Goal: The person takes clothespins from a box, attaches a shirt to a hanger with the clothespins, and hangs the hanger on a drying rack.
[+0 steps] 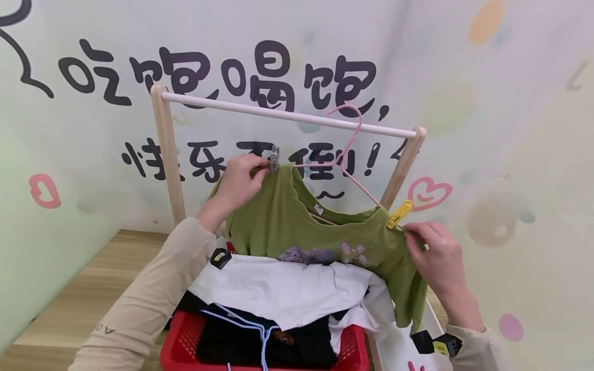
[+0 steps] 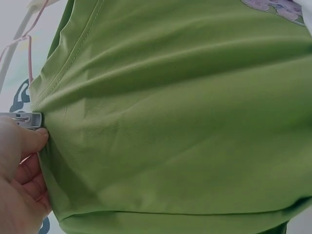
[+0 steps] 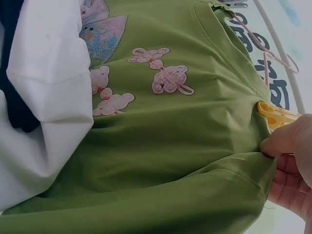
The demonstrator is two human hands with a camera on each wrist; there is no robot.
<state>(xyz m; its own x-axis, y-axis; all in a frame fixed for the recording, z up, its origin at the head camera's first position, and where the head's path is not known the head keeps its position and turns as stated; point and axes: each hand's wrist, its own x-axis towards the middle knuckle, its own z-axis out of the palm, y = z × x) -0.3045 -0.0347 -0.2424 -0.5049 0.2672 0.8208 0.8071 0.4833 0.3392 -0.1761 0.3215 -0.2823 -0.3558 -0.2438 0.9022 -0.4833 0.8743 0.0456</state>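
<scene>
A green T-shirt [image 1: 260, 221] with pink and purple animal prints hangs on a pink hanger [image 1: 344, 152], whose hook goes over the rack's white rail. My left hand [image 1: 238, 180] pinches the shirt's shoulder at the left, right beside a grey clothespin [image 1: 275, 158] fixed there. At the other shoulder, my right hand [image 1: 438, 252] pinches the cloth just outside a yellow clothespin [image 1: 399, 214]. Both wrist views show the thumb on the front of the green fabric, with the other fingers partly behind it. The shirt slopes down toward the right.
The wooden rack with its white rail [image 1: 287, 114] stands against a printed wall. In front, a red basket [image 1: 183, 337] holds dark clothes and a blue hanger [image 1: 263, 335]. A white garment [image 1: 283, 288] is draped above the basket, over the shirt's lower part.
</scene>
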